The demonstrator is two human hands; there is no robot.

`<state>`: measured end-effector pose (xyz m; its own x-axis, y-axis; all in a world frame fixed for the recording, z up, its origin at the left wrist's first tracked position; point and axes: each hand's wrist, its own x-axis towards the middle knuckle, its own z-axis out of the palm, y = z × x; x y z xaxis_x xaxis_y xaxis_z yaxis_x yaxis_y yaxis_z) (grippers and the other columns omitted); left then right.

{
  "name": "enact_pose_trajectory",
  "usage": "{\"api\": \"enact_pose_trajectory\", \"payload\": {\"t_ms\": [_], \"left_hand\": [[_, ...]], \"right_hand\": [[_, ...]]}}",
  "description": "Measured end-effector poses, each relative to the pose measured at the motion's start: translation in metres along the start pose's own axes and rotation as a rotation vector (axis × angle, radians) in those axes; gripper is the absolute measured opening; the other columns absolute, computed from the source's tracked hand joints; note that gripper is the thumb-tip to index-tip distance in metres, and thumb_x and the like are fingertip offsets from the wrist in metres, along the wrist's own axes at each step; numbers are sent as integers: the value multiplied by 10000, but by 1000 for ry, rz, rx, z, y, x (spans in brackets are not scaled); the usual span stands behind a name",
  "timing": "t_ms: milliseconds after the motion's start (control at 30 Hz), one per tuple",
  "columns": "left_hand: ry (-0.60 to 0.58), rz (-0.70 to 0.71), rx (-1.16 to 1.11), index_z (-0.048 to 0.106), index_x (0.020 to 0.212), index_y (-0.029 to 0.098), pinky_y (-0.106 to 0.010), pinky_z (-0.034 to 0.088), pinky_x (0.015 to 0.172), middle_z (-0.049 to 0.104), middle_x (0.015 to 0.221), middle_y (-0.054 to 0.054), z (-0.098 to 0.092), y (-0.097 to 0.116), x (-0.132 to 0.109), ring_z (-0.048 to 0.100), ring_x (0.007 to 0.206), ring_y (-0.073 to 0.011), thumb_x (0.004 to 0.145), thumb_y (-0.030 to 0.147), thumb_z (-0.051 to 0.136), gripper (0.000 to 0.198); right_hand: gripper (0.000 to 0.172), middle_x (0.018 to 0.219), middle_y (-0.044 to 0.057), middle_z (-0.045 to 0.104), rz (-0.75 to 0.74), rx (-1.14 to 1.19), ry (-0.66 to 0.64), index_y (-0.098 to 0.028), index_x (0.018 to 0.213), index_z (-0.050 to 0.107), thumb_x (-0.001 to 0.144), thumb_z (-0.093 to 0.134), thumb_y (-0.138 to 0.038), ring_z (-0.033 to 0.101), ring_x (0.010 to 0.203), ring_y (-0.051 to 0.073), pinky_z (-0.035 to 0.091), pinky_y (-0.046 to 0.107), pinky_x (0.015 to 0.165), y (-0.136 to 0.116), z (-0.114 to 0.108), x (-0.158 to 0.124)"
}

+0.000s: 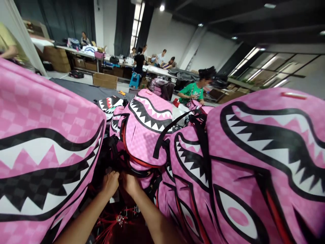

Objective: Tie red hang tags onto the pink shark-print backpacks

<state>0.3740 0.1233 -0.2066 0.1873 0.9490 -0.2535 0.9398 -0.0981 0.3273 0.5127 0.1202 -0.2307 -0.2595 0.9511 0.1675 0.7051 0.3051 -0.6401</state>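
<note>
My left hand (111, 183) and my right hand (130, 184) are close together at the lower middle, both with curled fingers. They are at the dark strap side of a pink checkered backpack (148, 139) with a shark-mouth print. What the fingers hold is hidden in shadow among black straps (113, 149). Below my wrists lies a bundle of thin red cords (120, 220) with small silvery ends. A large pink backpack (50, 112) fills the left side, close to my left arm.
More pink shark-print backpacks (274, 142) stand packed along the right. A smaller one (190, 156) leans beside them. Beyond the bags, a person in a green shirt (191, 91) handles another pink bag. Further back are long worktables (159, 70), seated people and a cardboard box (105, 81).
</note>
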Motion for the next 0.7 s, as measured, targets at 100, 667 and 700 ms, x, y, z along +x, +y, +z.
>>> {"api": "enact_pose_trajectory", "payload": {"t_ms": [100, 667, 700], "left_hand": [[-27, 16, -28, 663, 968, 197, -275, 471, 783, 692, 1009, -82, 0, -1, -3, 663, 960, -187, 907, 77, 315, 373], [299, -4, -380, 669, 893, 224, -232, 492, 845, 666, 998, -29, 21, -32, 16, 644, 917, -132, 892, 87, 400, 301], [294, -15, -399, 670, 920, 217, -240, 491, 865, 671, 1003, -34, 18, -34, 17, 643, 942, -140, 865, 63, 425, 294]], "right_hand": [[95, 578, -31, 474, 19, -16, 23, -177, 669, 557, 730, 548, -104, 345, 508, 98, 275, 238, 502, -2, -2, 1], [133, 592, 10, 546, -53, 237, 128, -203, 649, 534, 760, 464, -182, 526, 573, 162, 426, 256, 524, 2, -2, 1], [132, 592, 13, 560, -48, 250, 124, -200, 657, 549, 760, 466, -188, 542, 581, 164, 437, 252, 524, 1, -2, 1]]}}
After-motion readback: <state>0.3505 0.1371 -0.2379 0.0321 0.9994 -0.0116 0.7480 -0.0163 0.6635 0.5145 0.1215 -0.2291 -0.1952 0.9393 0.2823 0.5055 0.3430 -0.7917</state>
